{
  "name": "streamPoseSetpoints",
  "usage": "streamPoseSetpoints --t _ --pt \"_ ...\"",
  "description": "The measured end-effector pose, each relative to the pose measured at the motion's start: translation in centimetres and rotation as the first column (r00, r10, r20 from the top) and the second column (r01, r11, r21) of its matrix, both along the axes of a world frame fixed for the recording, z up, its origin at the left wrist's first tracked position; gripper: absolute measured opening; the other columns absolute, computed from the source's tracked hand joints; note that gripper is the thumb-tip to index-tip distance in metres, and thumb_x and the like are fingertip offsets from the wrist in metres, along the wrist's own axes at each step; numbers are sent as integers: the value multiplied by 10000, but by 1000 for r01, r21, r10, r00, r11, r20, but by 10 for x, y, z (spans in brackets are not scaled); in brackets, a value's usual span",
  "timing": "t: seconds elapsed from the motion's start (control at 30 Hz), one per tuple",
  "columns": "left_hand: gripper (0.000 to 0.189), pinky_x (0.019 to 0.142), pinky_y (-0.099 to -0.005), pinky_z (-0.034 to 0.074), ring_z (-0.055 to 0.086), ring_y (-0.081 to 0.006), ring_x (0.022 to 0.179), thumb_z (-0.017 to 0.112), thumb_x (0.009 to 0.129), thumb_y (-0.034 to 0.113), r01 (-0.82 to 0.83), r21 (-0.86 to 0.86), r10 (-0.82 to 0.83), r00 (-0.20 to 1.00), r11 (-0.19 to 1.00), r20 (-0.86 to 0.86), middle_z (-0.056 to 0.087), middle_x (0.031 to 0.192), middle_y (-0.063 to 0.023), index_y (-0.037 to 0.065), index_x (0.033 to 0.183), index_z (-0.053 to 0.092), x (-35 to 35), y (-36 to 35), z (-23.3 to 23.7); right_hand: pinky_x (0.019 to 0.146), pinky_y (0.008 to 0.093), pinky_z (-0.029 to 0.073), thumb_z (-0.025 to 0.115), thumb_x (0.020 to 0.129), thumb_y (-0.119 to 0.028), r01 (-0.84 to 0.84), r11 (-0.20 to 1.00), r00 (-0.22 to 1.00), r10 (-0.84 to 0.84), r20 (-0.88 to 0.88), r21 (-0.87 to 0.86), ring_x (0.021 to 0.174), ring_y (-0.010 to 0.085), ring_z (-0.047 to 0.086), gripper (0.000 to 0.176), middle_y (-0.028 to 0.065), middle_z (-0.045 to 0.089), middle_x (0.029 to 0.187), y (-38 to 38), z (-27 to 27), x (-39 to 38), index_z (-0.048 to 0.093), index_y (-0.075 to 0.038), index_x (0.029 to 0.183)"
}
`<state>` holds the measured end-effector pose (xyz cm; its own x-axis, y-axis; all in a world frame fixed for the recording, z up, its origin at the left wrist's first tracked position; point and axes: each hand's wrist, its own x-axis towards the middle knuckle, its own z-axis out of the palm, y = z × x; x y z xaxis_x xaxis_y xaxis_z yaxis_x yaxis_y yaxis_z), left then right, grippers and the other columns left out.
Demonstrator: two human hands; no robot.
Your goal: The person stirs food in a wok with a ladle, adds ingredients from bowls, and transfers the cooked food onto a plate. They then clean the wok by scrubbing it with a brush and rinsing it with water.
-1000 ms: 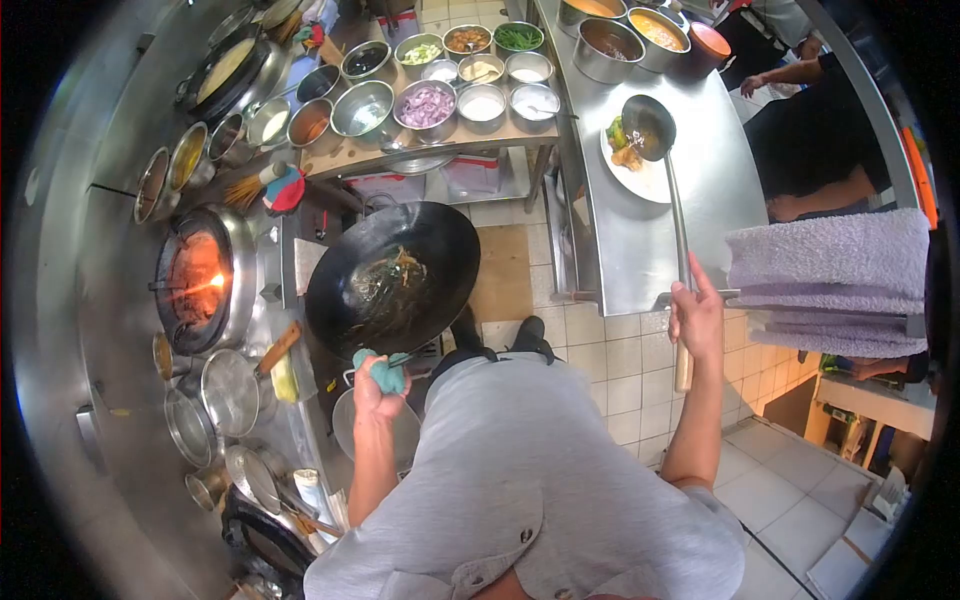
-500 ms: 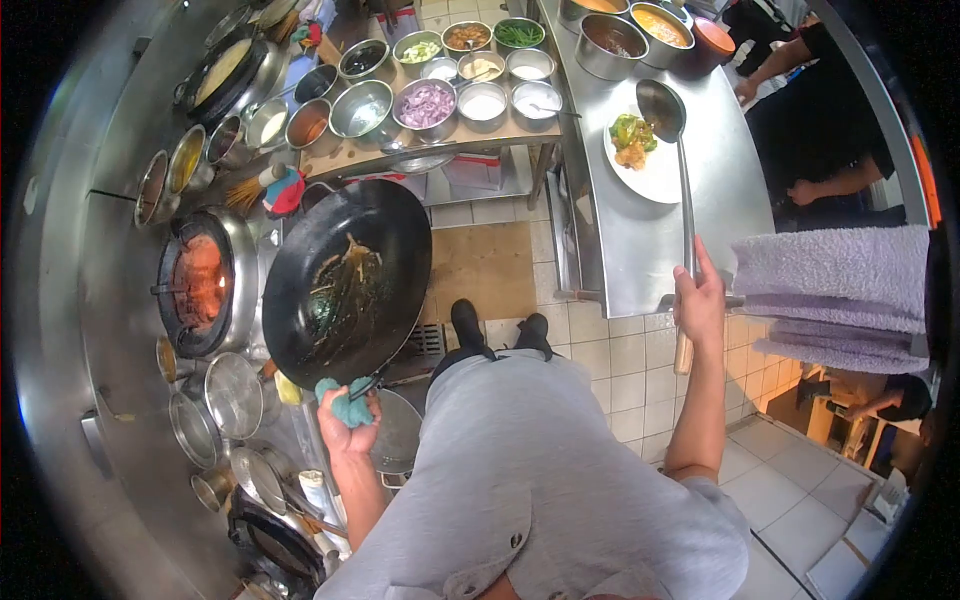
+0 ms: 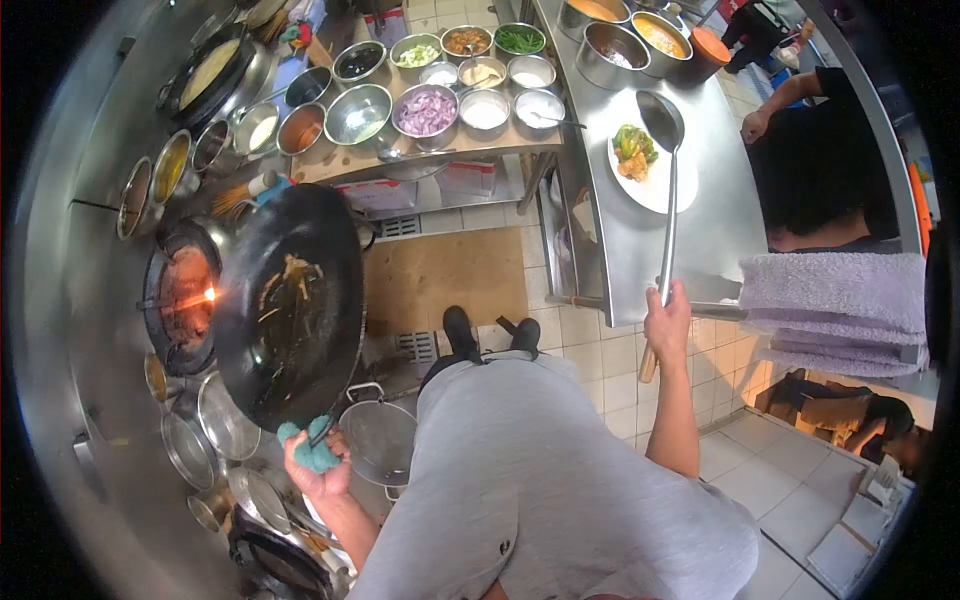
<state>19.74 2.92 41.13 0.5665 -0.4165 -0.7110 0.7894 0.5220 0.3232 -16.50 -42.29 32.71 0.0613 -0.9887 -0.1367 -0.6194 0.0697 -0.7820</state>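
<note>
My left hand grips the handle of a black wok through a green cloth. The wok is tilted and holds oily sauce with a few scraps of food. It hangs beside the lit burner. My right hand is closed round the handle of a long ladle. The ladle's bowl rests at or just over the edge of a white plate, next to a small portion of green and orange-brown food.
Bowls of ingredients, including red onion, stand on a shelf ahead. Large pots stand on the steel counter. Towels hang at the right. Another person's arm is beyond the counter. A strainer sits low beside my left hand.
The wok has moved left towards the burner with my left hand. My right hand has shifted slightly left and down, and the ladle's handle leans the other way.
</note>
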Motion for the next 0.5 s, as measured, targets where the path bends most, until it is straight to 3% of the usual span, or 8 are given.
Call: streamPoseSetpoints --t 0.03,0.13,0.17,0.2,0.3,0.33,0.43,0.5 --pt "351 581 -300 382 447 -167 674 667 844 234 -16 -1 16 1000 1000 10 558 886 -118 -39 1050 587 9 1 5 689 328 478 635 958 -146 40 992 998 -46 42 117 750 157 597 262 80 628 820 2 0 4 607 3 1172" --pt "351 568 -279 394 474 -166 693 663 864 227 -21 -30 24 995 999 99 572 910 -135 -51 1064 585 48 16 1 476 318 411 587 960 -96 86 957 913 -187 362 278 513 144 495 139 33 521 693 12 6 27 572 -39 1086" --pt "353 569 -277 405 484 -169 698 669 864 228 -47 1 46 990 999 133 576 913 -138 -49 1067 586 64 26 -6 404 314 389 570 961 -80 84 940 857 -238 458 331 434 140 461 100 18 485 650 16 8 36 560 -53 1057" --pt "355 570 -276 416 494 -172 703 675 865 228 -73 33 67 983 997 170 579 916 -140 -48 1070 587 78 28 -8 317 293 302 566 967 -68 93 921 740 -318 592 378 353 96 355 79 -20 408 596 17 10 44 544 -96 1038" --pt "340 587 -278 454 528 -185 720 695 865 231 -181 116 152 963 977 222 598 917 -138 -27 1067 603 135 44 -23 331 284 315 560 983 -83 -29 866 372 -454 810 499 352 84 347 89 -36 428 594 20 8 49 576 -125 1060" --pt "325 590 -286 458 532 -189 723 694 866 232 -209 141 169 953 968 249 601 911 -136 -18 1056 607 156 50 -32 332 275 315 535 1004 -83 -142 846 202 -483 852 514 345 68 348 123 -51 438 591 20 4 51 601 -155 1080" --pt "246 649 -329 503 580 -222 770 710 850 229 -294 221 216 923 930 319 619 887 -108 38 976 617 209 56 -50 334 269 317 510 1010 -63 -367 817 -68 -500 864 444 338 66 352 165 -51 433 586 26 1 64 613 -162 1093" --pt "230 679 -346 524 604 -238 798 720 837 229 -378 298 274 901 876 338 627 878 -96 55 943 614 244 54 -61 332 287 322 522 988 -32 -404 791 19 -495 869 460 325 75 347 170 -56 402 563 36 1 69 602 -154 1077"
